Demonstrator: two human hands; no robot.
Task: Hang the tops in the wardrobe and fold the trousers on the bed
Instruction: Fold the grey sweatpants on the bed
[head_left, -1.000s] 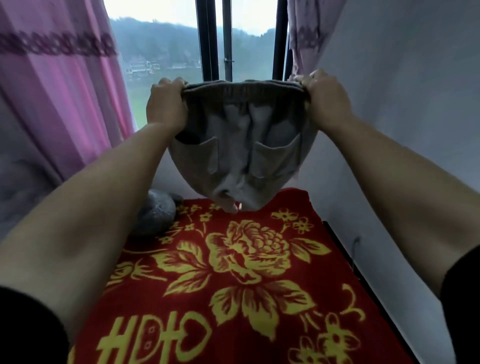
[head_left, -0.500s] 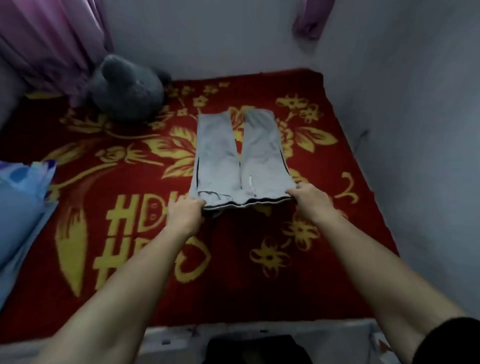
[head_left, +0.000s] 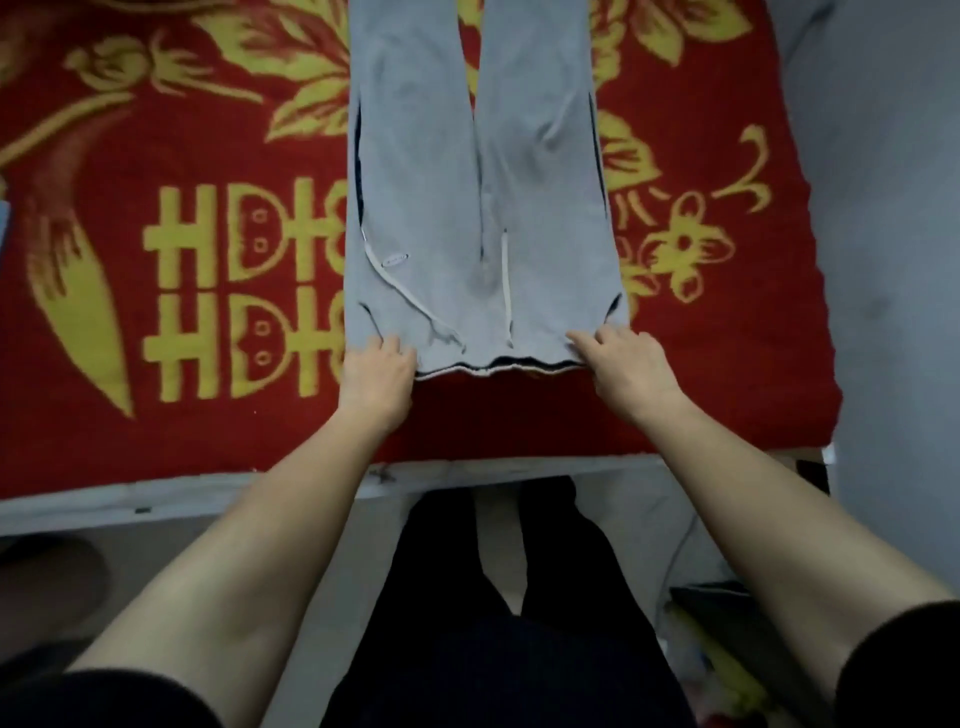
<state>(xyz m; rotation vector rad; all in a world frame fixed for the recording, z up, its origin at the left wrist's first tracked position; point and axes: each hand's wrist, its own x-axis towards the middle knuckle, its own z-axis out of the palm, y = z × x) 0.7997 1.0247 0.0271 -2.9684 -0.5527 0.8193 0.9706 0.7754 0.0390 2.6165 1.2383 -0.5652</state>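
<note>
Two hands are seen at the near end of the grey trousers (head_left: 483, 182), which are spread flat on the bed's red and yellow blanket (head_left: 182, 130). The waistband is turned toward the person. The legs run away side by side and are cut off by the top edge of the view, so their hems are not shown.

The left corner of the waistband is gripped by the left hand (head_left: 376, 371), its fingers curled over the cloth. The right hand (head_left: 623, 364) is laid on the right corner with its fingers bent on top of the fabric. Its thumb is hidden, so it cannot be told whether the cloth is pinched or only pressed.

A white drawstring (head_left: 506, 291) is seen lying across the front. A small oval label near the left pocket is too blurred to be read.

The pale bed frame (head_left: 156, 499) is partly covered by the forearms. At the right, the blanket is bordered by a grey wall (head_left: 883, 208). Items on the floor at the lower right cannot be made out.
</note>
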